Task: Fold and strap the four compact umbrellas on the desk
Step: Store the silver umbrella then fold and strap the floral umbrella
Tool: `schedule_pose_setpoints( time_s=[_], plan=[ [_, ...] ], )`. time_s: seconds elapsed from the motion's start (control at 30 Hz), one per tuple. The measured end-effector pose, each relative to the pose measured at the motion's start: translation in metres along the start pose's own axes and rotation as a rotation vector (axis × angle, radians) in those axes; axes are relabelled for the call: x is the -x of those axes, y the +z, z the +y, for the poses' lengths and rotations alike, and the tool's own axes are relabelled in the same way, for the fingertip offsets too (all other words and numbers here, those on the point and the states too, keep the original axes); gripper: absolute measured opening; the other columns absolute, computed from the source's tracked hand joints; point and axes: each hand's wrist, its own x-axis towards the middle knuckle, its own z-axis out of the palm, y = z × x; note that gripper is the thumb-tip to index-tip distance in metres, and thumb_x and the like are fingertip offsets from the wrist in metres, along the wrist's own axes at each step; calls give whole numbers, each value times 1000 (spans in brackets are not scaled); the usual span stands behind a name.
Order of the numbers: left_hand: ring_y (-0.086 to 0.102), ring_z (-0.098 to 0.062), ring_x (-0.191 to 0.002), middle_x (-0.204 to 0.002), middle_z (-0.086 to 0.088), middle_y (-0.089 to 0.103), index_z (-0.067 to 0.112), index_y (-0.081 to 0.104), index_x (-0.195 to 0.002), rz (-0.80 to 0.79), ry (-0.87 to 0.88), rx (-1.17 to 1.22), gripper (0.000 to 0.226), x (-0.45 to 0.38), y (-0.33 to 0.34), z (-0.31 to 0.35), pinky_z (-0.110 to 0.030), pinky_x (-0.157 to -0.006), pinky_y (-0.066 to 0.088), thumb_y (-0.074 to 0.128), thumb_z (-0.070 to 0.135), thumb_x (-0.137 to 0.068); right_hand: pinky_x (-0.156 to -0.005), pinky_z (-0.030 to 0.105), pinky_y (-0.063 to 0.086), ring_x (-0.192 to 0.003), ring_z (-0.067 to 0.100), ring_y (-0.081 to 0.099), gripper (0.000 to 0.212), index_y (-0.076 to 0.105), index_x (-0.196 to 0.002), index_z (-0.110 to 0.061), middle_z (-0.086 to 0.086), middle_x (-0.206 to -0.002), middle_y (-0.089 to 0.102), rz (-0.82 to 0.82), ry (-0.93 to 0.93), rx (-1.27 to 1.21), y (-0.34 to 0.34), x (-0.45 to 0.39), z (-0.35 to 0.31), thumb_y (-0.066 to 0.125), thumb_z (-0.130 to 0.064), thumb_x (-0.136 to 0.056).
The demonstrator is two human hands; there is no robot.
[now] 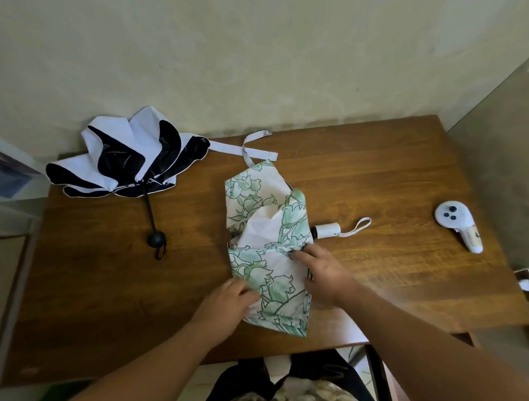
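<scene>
A wooden desk (376,178) with a glossy brown grain fills the middle of the frame, set against a pale, mottled wall (252,50). Two umbrellas show on it. The floral umbrella (267,230), thin white cloth printed with green leaves and flowers, lies collapsed at the centre in loose, creased panels that narrow to a point near the lower edge of the desk. Its short white cylindrical handle (326,230) sticks out to the right with a thin loop cord, and a cloth strap (253,140) curls from its upper end. The left hand (227,300) lies on the lower left edge of the cloth, fingers curled over a fold and gripping it. The right hand (319,270) rests on the right side of the cloth, fingertips pinching a pleat near the middle.

In the upper left, the second umbrella (129,157) lies half open, white outside and shiny black inside, its scalloped panels fanned out, with a thin black shaft ending in a round black knob (156,238).

At the right edge lies one white plastic controller (457,226), rounded at the top with three dark buttons.
</scene>
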Motion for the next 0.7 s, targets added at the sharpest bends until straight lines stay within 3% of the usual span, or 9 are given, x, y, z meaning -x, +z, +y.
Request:
schedule_pose_setpoints(
  time_s=[0.1, 0.2, 0.27, 0.37, 0.43, 0.5, 0.57, 0.63, 0.7],
  plan=[
    [55, -14, -114, -122, 8, 54, 32, 61, -109, 81, 75, 0, 12, 23, 10, -13, -32, -87, 54, 59, 34, -97, -119, 32, 36, -141, 20, 42, 69, 48, -153, -29, -5, -153, 42, -8, 75, -154, -5, 1, -3, 62, -16, -87],
    [57, -9, -113, -121, 12, 60, 33, 65, -110, 9, 82, 48, 21, 27, -8, -14, -28, -96, 48, 52, 44, -99, -111, 23, 41, -133, 13, 52, 57, 59, -143, -35, -11, -147, 54, 18, 157, -300, -14, 2, -4, 64, -17, -89],
    [61, -11, -96, -101, 10, 68, 28, 69, -97, -125, -55, 157, 29, 14, -34, -8, -27, -90, 43, 50, 48, -101, -106, 24, 47, -127, 11, 58, 51, 65, -136, -36, -14, -138, 62, 25, 208, -412, -20, 2, -5, 65, -16, -89],
    [68, -11, -74, -78, 3, 74, 17, 72, -80, -248, -465, 524, 38, -15, -70, -10, -27, -73, 50, 58, 45, -101, -111, 33, 48, -129, 15, 57, 51, 66, -136, -32, -11, -142, 60, -76, 243, -512, -25, 4, -5, 68, -12, -89],
    [71, -12, -71, -75, 3, 76, 16, 73, -80, -121, -655, 672, 37, -32, -87, -16, -28, -70, 54, 57, 40, -103, -109, 31, 46, -130, 18, 55, 49, 66, -136, -29, -6, -143, 55, -166, 248, -460, -26, 5, -7, 69, -13, -90],
    [70, -17, -81, -83, 1, 75, 18, 70, -89, 161, -787, 770, 37, -45, -104, -20, -36, -78, 55, 47, 41, -106, -103, 26, 44, -129, 19, 54, 47, 66, -134, -31, -5, -142, 54, -201, 257, -394, -26, 6, -9, 70, -17, -90],
    [66, -18, -92, -96, 0, 71, 25, 66, -100, 409, -793, 918, 34, -57, -127, -16, -42, -85, 53, 39, 45, -108, -102, 25, 44, -131, 18, 53, 48, 65, -133, -35, -8, -147, 52, -201, 260, -360, -24, 5, -9, 72, -22, -87],
    [65, -15, -101, -106, 6, 70, 36, 62, -113, 429, -685, 1043, 32, -66, -147, -9, -41, -89, 53, 36, 54, -108, -107, 27, 43, -134, 17, 52, 50, 64, -133, -36, -10, -154, 48, -203, 245, -328, -21, 5, -8, 72, -25, -85],
    [65, -12, -104, -110, 9, 70, 40, 61, -125, 325, -608, 1102, 36, -70, -160, -1, -37, -87, 52, 37, 59, -107, -110, 27, 42, -136, 18, 50, 51, 63, -135, -35, -12, -158, 44, -209, 237, -297, -21, 5, -9, 72, -25, -86]
  ],
)
